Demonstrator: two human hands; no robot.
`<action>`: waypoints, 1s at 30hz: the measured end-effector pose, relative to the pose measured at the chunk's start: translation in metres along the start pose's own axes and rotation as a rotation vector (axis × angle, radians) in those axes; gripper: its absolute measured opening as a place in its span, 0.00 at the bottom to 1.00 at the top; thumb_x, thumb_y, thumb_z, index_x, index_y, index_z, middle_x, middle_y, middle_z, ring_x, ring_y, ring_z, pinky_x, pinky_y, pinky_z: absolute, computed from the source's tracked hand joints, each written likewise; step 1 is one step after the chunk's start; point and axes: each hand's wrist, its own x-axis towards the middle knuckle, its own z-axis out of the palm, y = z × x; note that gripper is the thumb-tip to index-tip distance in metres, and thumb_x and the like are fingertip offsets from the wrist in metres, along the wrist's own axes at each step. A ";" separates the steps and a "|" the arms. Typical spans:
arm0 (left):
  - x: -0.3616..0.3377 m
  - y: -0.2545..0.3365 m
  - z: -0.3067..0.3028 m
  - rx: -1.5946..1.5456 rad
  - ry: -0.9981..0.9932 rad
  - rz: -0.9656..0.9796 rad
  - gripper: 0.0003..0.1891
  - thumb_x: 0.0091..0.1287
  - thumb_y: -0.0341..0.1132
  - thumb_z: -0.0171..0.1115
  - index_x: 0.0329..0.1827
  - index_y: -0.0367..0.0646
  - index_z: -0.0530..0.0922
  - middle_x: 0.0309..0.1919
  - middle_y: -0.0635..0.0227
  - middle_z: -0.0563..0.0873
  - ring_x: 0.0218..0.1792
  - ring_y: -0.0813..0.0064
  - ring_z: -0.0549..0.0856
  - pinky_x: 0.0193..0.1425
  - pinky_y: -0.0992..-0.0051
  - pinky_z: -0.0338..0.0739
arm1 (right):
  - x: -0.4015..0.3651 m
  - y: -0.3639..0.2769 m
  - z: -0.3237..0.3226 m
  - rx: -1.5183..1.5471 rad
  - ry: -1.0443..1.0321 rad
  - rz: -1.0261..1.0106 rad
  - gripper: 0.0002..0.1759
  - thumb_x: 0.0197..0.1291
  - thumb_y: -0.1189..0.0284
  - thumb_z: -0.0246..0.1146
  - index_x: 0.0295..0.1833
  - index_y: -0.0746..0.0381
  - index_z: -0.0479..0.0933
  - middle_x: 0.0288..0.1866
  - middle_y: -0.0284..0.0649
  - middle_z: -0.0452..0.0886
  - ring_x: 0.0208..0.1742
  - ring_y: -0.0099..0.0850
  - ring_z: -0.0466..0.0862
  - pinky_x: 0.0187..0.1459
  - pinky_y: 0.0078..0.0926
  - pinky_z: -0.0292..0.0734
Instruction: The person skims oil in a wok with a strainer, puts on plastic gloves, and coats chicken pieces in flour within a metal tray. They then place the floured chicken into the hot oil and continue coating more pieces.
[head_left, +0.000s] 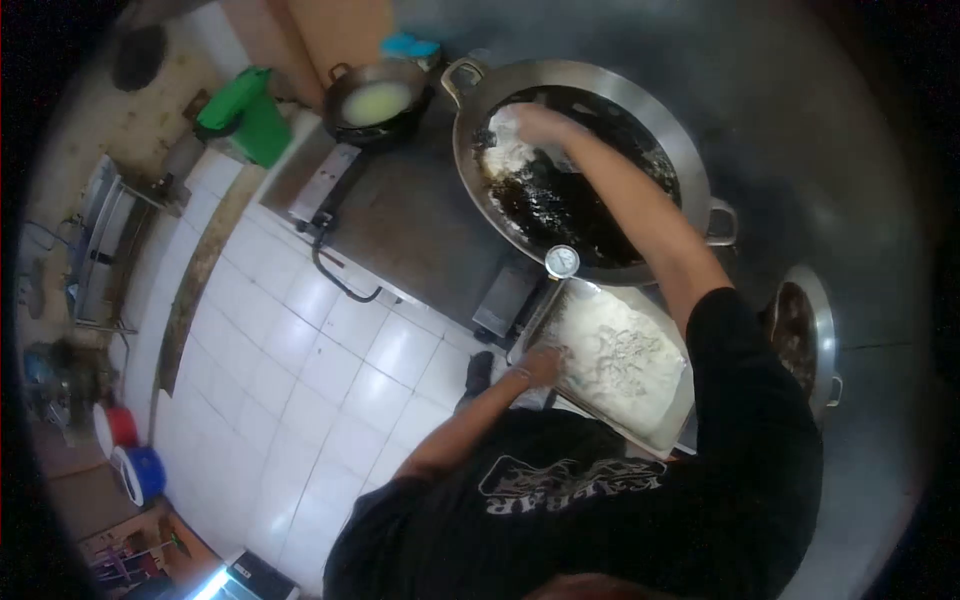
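Note:
My right hand (538,124) reaches over a large two-handled metal pan (690,150) of dark oil. Its fingers meet a white, flour-coated mass (508,152) at the pan's left side; white coating and blur hide whether they grip it. Foam spreads over the oil near the mass. Lower down, my left hand (541,367) is at the left edge of a rectangular tray of white flour (625,360), its fingers blurred. A round dial thermometer (562,262) sits at the pan's near rim, above the tray.
A smaller pan with pale yellow liquid (376,103) stands at the upper left, near a green container (262,128). Another pan with dark contents (822,335) is at the right. White floor tiles (330,375) lie left of the cooking counter. Red (116,428) and blue (143,474) containers are farther left.

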 end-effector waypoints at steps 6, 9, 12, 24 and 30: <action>-0.017 0.020 -0.028 -0.098 0.060 0.037 0.20 0.68 0.45 0.47 0.55 0.42 0.76 0.50 0.51 0.81 0.52 0.52 0.79 0.59 0.58 0.71 | 0.026 0.051 -0.007 0.003 0.243 0.269 0.21 0.51 0.75 0.66 0.53 0.66 0.77 0.55 0.50 0.80 0.55 0.44 0.80 0.57 0.39 0.74; -0.014 0.017 -0.026 -0.112 0.057 0.054 0.21 0.69 0.45 0.46 0.57 0.42 0.74 0.51 0.50 0.80 0.52 0.51 0.79 0.60 0.57 0.71 | 0.038 0.091 -0.021 -0.087 0.258 0.296 0.18 0.55 0.74 0.62 0.52 0.67 0.77 0.55 0.53 0.79 0.55 0.45 0.80 0.57 0.39 0.73; -0.013 0.016 -0.032 -0.131 0.012 0.036 0.21 0.70 0.45 0.45 0.58 0.43 0.74 0.52 0.49 0.79 0.52 0.51 0.79 0.60 0.57 0.71 | 0.035 0.110 -0.039 -0.049 0.229 0.356 0.17 0.59 0.70 0.59 0.52 0.67 0.78 0.53 0.52 0.80 0.54 0.45 0.80 0.55 0.40 0.74; -0.025 0.027 -0.049 -0.175 0.091 0.053 0.18 0.65 0.42 0.55 0.54 0.44 0.77 0.43 0.50 0.82 0.49 0.51 0.80 0.54 0.57 0.73 | -0.063 0.139 -0.081 -0.180 0.402 0.615 0.18 0.55 0.65 0.67 0.50 0.60 0.79 0.48 0.47 0.83 0.48 0.41 0.83 0.50 0.35 0.76; -0.018 0.021 -0.052 -0.181 0.111 0.069 0.19 0.65 0.43 0.57 0.51 0.37 0.76 0.39 0.49 0.83 0.43 0.52 0.82 0.47 0.61 0.76 | -0.196 0.058 -0.102 -0.064 0.473 0.631 0.15 0.62 0.68 0.60 0.49 0.67 0.78 0.45 0.52 0.82 0.48 0.45 0.83 0.51 0.41 0.76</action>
